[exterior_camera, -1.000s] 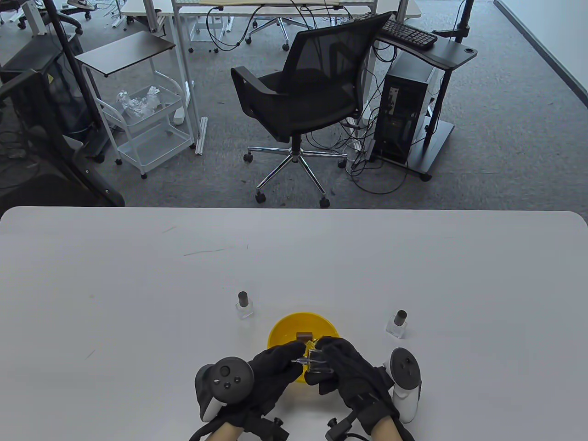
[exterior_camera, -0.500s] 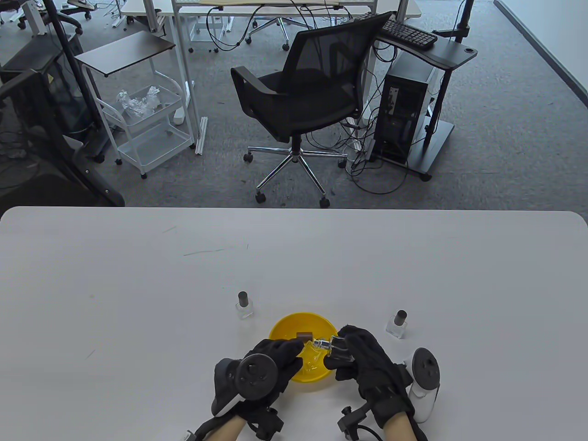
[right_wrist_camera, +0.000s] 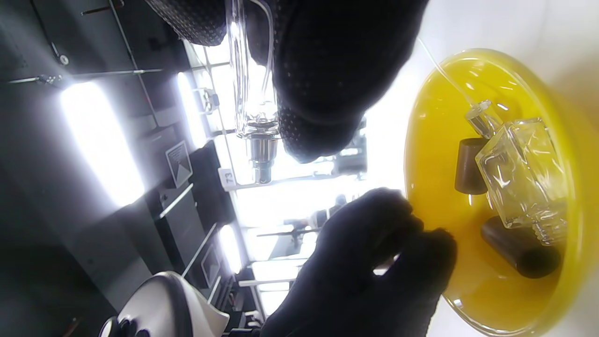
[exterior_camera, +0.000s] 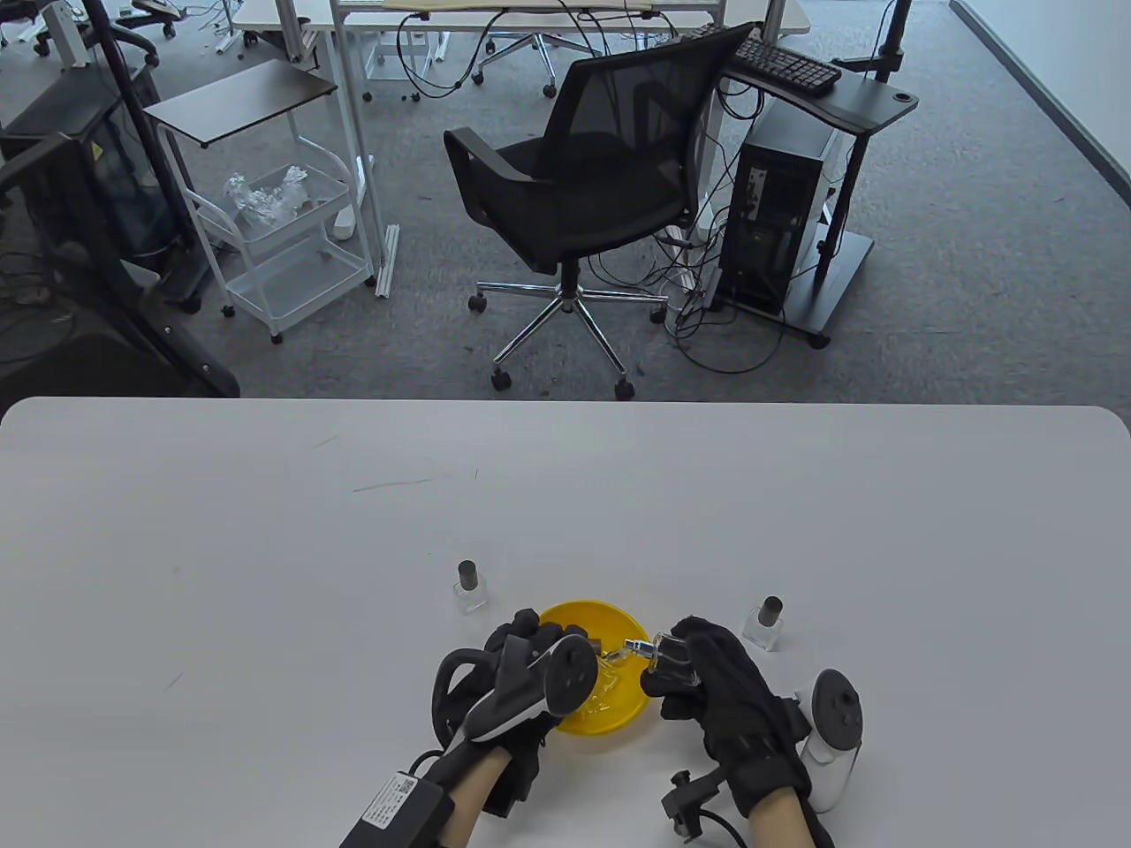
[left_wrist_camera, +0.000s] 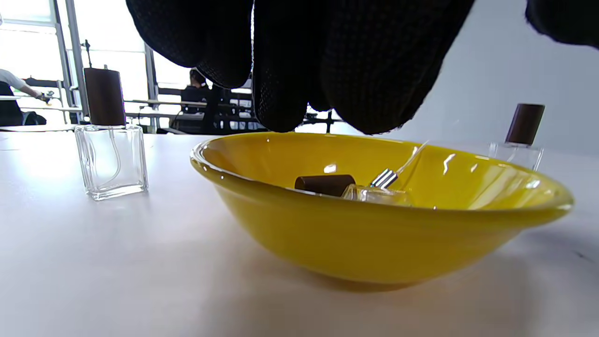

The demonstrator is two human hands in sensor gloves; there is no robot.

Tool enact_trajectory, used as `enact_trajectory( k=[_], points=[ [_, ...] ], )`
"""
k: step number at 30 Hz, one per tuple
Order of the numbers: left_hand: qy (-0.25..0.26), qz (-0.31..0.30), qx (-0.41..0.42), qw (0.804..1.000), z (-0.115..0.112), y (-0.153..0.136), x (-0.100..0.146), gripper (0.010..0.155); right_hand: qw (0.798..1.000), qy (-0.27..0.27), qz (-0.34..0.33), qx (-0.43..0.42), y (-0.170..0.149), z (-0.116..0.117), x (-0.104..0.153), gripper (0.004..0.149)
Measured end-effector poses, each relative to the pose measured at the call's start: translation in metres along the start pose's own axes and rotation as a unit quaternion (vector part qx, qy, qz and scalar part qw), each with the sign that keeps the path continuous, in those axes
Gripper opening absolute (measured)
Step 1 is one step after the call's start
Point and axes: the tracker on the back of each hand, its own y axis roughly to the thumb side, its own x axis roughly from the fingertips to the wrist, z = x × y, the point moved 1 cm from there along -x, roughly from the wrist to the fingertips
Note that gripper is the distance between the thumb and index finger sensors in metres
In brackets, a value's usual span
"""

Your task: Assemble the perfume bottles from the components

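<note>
A yellow bowl (exterior_camera: 610, 715) sits near the table's front edge. My right hand (exterior_camera: 669, 661) grips a clear glass bottle (exterior_camera: 663, 654) with a silver sprayer (exterior_camera: 634, 649) on its neck, tilted over the bowl's right rim; it also shows in the right wrist view (right_wrist_camera: 252, 93). My left hand (exterior_camera: 539, 636) hangs over the bowl's left side and holds nothing; its fingers (left_wrist_camera: 290, 70) hover just above the rim. In the bowl lie two brown caps (right_wrist_camera: 470, 166) (right_wrist_camera: 519, 252), a loose glass bottle (right_wrist_camera: 524, 168) and a loose sprayer (right_wrist_camera: 479, 119) with its tube.
Two capped bottles stand upright on the table, one left of the bowl (exterior_camera: 469, 587) and one to its right (exterior_camera: 765, 623). The white table (exterior_camera: 265, 574) stretches wide beyond them. An office chair (exterior_camera: 583, 194) stands past the far edge.
My left hand let go of the bottle, turned and moved forward over the bowl's left side. My right hand carried the bottle with its sprayer to the right and up.
</note>
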Motion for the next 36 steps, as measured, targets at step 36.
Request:
enact_trajectory(
  k=[36],
  points=[
    [-0.031, -0.008, -0.035, 0.999, -0.009, 0.011, -0.005, 0.061, 1.0, -0.005, 0.007, 0.003, -0.002, -0.007, -0.002, 0.047]
  ],
)
